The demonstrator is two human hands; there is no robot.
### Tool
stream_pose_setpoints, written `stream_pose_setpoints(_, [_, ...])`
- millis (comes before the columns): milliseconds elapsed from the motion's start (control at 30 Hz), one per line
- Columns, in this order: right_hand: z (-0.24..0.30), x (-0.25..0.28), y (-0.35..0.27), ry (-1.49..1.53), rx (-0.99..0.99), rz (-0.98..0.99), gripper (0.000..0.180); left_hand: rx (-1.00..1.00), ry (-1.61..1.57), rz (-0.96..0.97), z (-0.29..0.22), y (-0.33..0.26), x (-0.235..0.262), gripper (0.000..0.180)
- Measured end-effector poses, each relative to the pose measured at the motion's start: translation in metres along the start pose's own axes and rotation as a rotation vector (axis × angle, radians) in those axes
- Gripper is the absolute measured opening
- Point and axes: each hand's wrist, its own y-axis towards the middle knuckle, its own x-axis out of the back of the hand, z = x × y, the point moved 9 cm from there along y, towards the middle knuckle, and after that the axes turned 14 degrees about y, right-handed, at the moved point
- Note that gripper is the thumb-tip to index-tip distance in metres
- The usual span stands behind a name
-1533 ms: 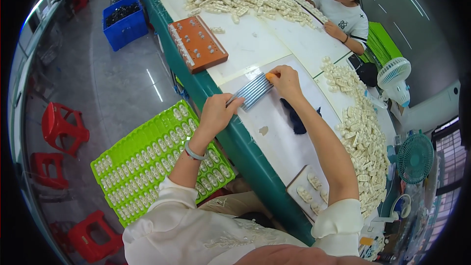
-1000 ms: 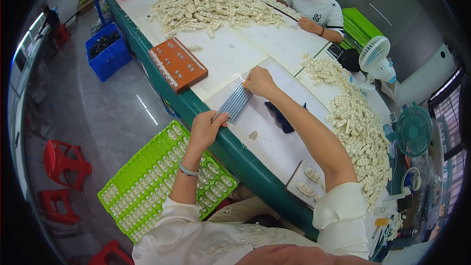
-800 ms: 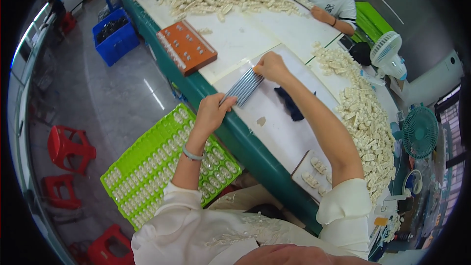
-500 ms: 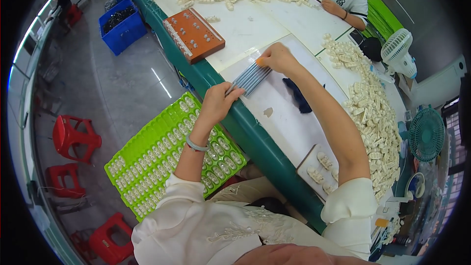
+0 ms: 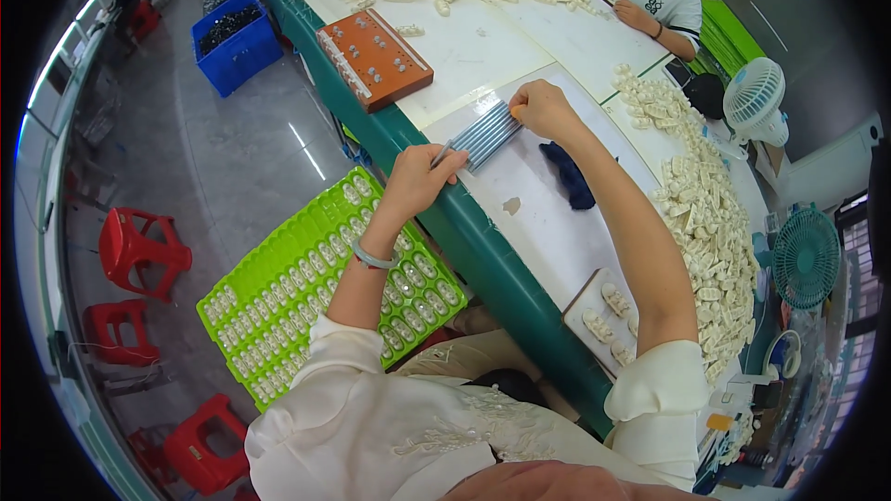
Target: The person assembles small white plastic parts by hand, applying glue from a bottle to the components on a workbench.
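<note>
A row of slim blue-grey rods [image 5: 487, 135], side by side like a ridged panel, slants across the white worktop near its green edge. My left hand [image 5: 418, 180] is closed at the near end. A thin grey rod [image 5: 441, 156] stands out from the row between its thumb and forefinger. My right hand [image 5: 548, 111] pinches at the far end of the row, with a patch of orange at the fingertips. What exactly its fingers grip is hidden. A dark blue cloth [image 5: 570, 178] lies right of the rods.
A brown block with metal studs [image 5: 374, 60] sits beyond my hands. Heaps of cream pieces [image 5: 705, 250] line the right and far side. A small board [image 5: 583, 323] carries several pieces. The green tray [image 5: 269, 264] of pieces is at left. Across the table, a person [image 5: 664, 5] works.
My right hand has slid a little to the right along the far end of the rods. Beside my left thumb, one thin rod now shows apart from the row.
</note>
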Motion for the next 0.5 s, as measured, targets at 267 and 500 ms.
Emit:
stream_pose_setpoints(267, [-0.012,-0.018,0.007,0.055,-0.151,0.114,0.011,-0.036,-0.013,-0.019,0.010,0.004,-0.004,0.035])
stream_pose_setpoints(500, [0.029,-0.045,-0.020,0.022,-0.129,0.243,0.011,-0.018,-0.079,0.084,0.013,-0.009,-0.001,0.031])
